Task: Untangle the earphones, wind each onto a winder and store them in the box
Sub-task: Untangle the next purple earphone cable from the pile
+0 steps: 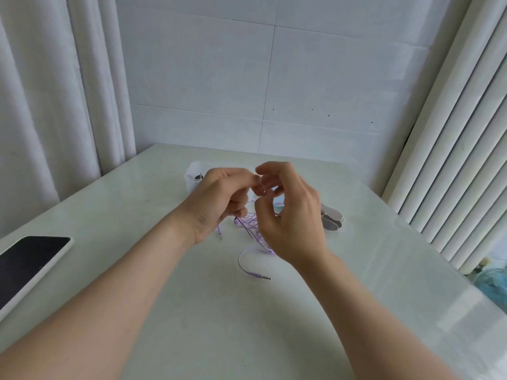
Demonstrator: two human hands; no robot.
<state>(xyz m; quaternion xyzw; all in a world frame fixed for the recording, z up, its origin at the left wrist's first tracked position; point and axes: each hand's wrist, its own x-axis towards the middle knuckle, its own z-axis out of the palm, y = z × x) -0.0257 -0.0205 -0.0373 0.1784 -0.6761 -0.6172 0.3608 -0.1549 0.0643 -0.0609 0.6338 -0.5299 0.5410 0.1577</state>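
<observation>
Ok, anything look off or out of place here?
Nothing damaged or spilled. The only mess is the purple earphones, a knot of cord held between the left hand and right hand, with one plug end trailing loose on the table. The winders lie at right, no cord on them.

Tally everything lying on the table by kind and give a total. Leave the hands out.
Purple cable tangle: 1
Jack plugs: 2
Clear box: 1
Winder stack: 1 (pieces overlap too much to count)
Dark-screened phone: 1
Total: 6
</observation>
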